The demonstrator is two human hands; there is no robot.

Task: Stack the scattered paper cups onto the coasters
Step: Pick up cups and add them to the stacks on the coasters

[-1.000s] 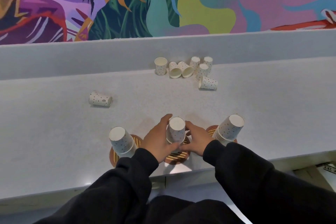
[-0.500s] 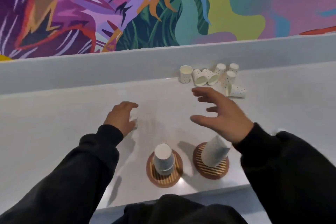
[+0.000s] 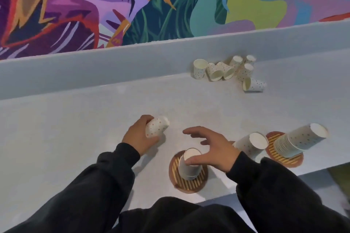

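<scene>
Gripping the stray cup (image 3: 157, 128) in our left hand (image 3: 140, 136) — it no longer lies alone on the counter (image 3: 75, 128) — we hold it just left of the nearest stack (image 3: 187, 168) on its coaster (image 3: 189, 185), next to go on, our right hand (image 3: 214, 149) back above that stack, loose and empty.

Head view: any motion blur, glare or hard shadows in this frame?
Head view: the cup in the left hand is smeared at its far end, and the right hand is slightly soft. Head view: the light is diffuse, with faint shadows under the hands on the counter and no strong glare. Head view: the frame is tilted; the far cups are reasonably sharp.
</scene>
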